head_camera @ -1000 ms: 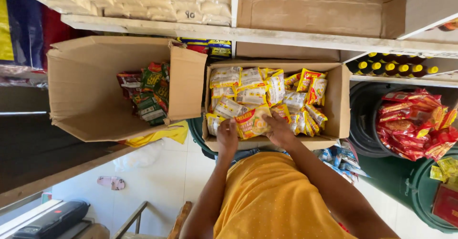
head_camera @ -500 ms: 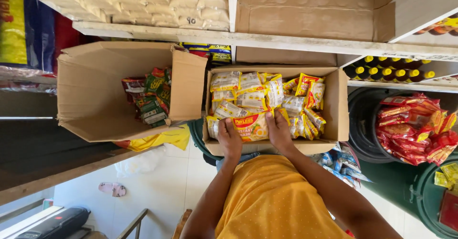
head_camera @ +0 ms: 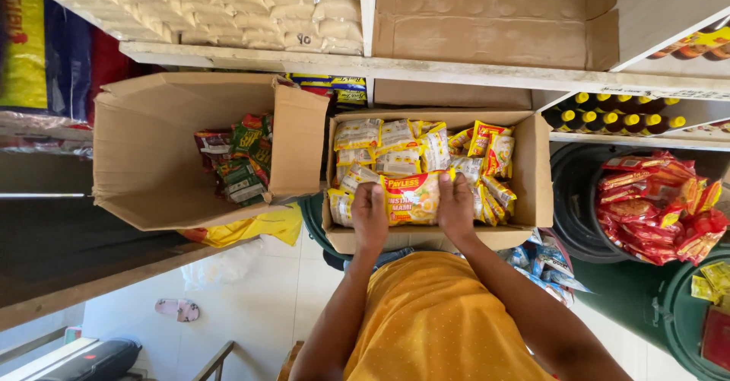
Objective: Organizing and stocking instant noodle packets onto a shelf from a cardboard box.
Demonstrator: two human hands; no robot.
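A cardboard box (head_camera: 537, 174) in front of me is filled with several yellow and white noodle packets. Both my hands grip one yellow noodle packet (head_camera: 411, 198) at the box's near edge. My left hand (head_camera: 369, 215) holds the packet's left side and my right hand (head_camera: 456, 206) holds its right side. The packet lies flat on top of the others, face up. My yellow shirt fills the bottom of the view.
A second open cardboard box (head_camera: 152, 160) at the left holds red and green packets. Shelves above carry stacked pale packets and dark bottles (head_camera: 608, 115) with yellow caps. A dark bin (head_camera: 578, 198) with red snack packs (head_camera: 654, 206) stands at the right.
The yellow packet and both hands have shifted slightly toward the box's near edge, and my hands now hold the packet from both sides. The camera has also tilted a little.
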